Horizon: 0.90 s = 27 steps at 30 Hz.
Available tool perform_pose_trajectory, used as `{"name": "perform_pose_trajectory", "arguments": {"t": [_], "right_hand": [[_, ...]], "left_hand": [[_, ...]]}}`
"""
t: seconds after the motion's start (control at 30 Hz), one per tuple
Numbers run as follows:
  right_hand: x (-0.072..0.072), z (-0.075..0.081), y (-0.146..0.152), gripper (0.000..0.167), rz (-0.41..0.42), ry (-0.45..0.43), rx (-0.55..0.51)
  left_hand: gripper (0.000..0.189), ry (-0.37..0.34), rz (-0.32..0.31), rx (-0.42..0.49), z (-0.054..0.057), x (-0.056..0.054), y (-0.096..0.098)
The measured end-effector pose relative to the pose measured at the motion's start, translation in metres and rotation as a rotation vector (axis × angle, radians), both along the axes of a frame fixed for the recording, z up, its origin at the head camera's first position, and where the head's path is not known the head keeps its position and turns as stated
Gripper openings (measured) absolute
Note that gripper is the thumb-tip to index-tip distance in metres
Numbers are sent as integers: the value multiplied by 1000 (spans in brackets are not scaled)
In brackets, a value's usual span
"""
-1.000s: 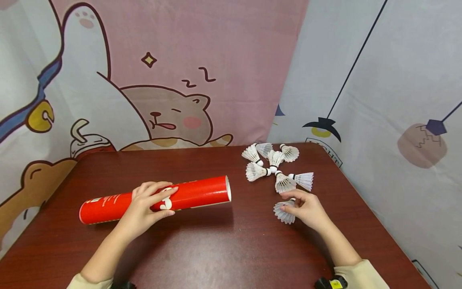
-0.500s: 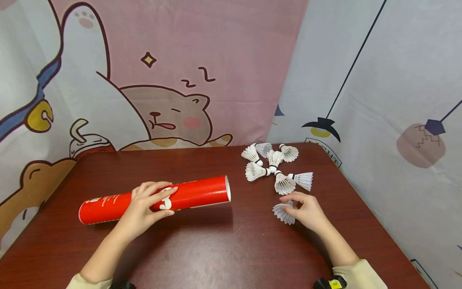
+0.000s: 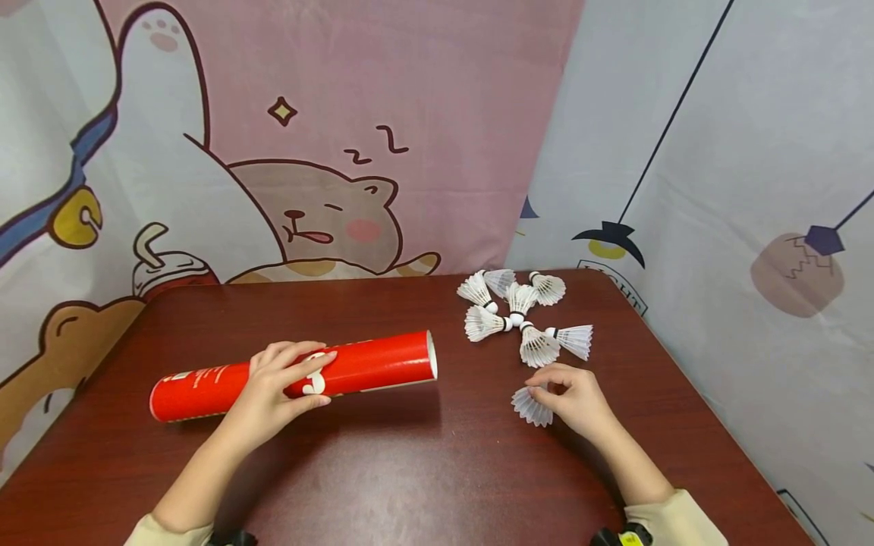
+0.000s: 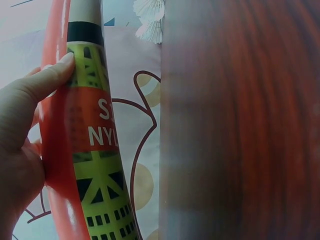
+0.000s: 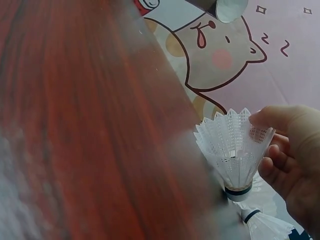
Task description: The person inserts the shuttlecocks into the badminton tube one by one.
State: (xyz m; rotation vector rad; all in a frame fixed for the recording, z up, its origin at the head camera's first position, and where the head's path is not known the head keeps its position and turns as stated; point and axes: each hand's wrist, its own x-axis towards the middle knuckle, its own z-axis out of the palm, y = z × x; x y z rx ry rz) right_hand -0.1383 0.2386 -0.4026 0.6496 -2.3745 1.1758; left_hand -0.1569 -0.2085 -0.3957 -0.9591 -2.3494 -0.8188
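My left hand grips a long red shuttlecock tube from above, around its middle. Its right end is tipped up off the table and shows a pale rim. In the left wrist view the thumb presses along the tube's printed side, lime and orange with partly visible lettering. Over to the right, my right hand pinches a white shuttlecock by its skirt. The right wrist view shows that shuttlecock with its skirt up and its dark-banded base down; the thumb lies on the skirt, the other fingers behind.
Several more white shuttlecocks lie loosely grouped toward the back right of the dark reddish-brown table, beyond my right hand. A cartoon-printed cloth hangs behind the table and along its right side.
My right hand has shifted slightly left and toward me, carrying the pinched shuttlecock away from the group. The left hand and tube have stayed in place.
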Motion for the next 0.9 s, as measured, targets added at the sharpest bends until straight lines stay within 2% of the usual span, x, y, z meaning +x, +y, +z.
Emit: {"name": "perform_pose_trajectory", "arguments": {"t": [0.53,0.9], "right_hand": [[-1,18,-14,20,4,161,-43],[-4,33,-23,21,-46,222,-86]], "left_hand": [[63,5,4,-5,0,-1,0],[63,11,3,-3,0,0,1]]}}
